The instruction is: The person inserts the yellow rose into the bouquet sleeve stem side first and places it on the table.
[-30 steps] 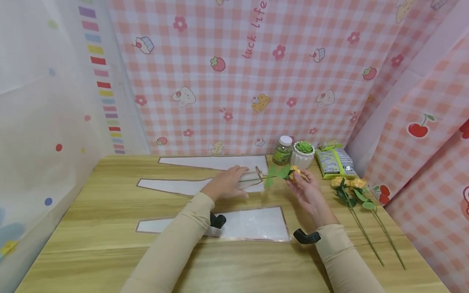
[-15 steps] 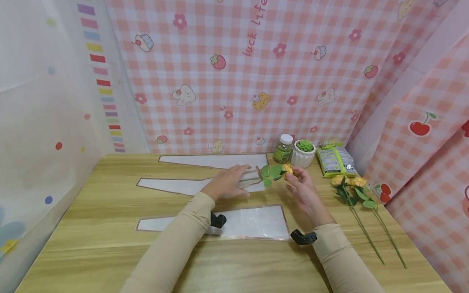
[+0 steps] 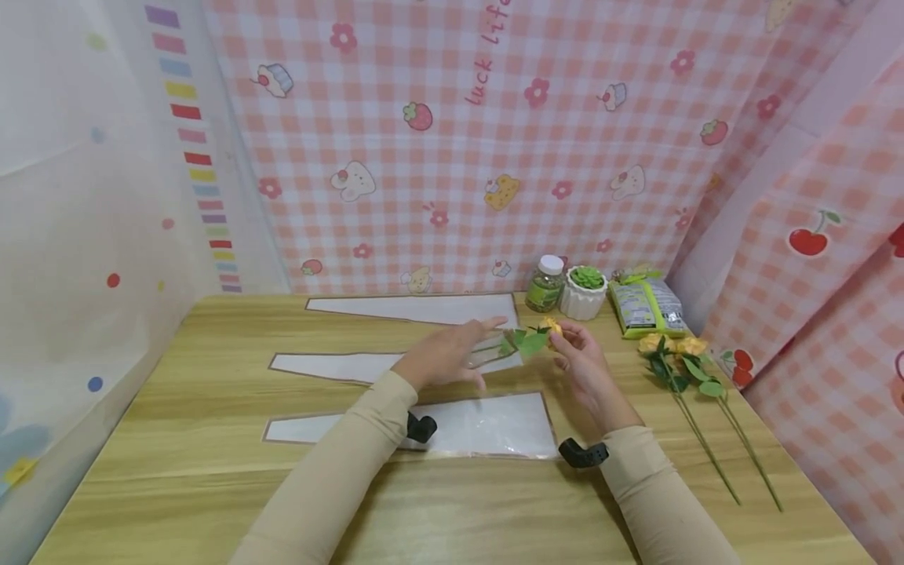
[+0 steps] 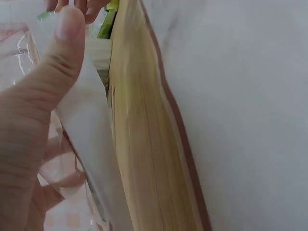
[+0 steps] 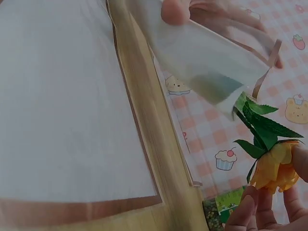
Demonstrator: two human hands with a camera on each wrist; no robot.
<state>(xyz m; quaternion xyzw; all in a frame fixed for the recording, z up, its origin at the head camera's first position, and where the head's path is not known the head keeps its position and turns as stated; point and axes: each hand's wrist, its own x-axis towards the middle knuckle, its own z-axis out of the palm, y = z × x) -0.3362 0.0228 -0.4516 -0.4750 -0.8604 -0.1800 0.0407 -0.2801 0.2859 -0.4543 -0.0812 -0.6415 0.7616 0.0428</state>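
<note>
My left hand (image 3: 443,355) grips the middle flower sleeve (image 3: 335,366), a tapered wrapper of white and clear film with a brown border. Its thumb lies on the near side, and the fingers show through the clear film in the right wrist view. The sleeve's wide mouth stands raised and parted. My right hand (image 3: 588,375) pinches an artificial yellow rose (image 5: 275,166) by its bloom, between thumb and fingertips. The green leaves (image 5: 262,122) are at the mouth of the sleeve, and the stem is hidden inside it.
Flat on the table lie a far sleeve (image 3: 438,308) and a near sleeve (image 3: 487,428). Two yellow roses (image 3: 692,347) with long stems lie at the right. Behind stand a white-lidded jar (image 3: 545,286), a potted succulent (image 3: 585,292) and a green-grey packet (image 3: 646,306).
My right hand has moved left with the rose, and the stem has slid into the sleeve until the leaves reach its mouth. The left hand's fingers now stretch slightly farther right.
</note>
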